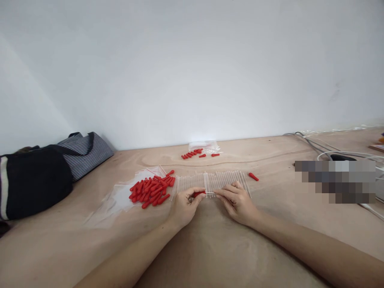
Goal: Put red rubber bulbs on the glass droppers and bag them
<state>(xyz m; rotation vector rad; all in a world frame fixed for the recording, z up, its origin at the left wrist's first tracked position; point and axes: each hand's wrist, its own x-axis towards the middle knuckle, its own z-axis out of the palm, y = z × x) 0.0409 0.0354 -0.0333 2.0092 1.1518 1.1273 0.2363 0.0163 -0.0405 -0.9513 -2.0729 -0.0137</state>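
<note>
My left hand (186, 205) is closed on a red rubber dropper bulb (198, 194), with its open end pointing right. Pinched in the fingers of my right hand (237, 201) is a thin clear dropper tube (210, 193). The tube's left end meets the bulb's mouth; how far it sits inside cannot be seen. Just behind both hands lies a row of clear tubes (231, 178), side by side on the table. A pile of red bulbs (151, 190) rests left of my left hand, partly over clear plastic bags (118, 200).
One loose red bulb (253, 177) lies right of the tube row. Near the wall are several red-bulbed droppers (192, 153) and a clear bag (199, 145). Dark and striped cloth bags (85, 154) stand at left. Cables (313, 144) and a pixelated area are at right.
</note>
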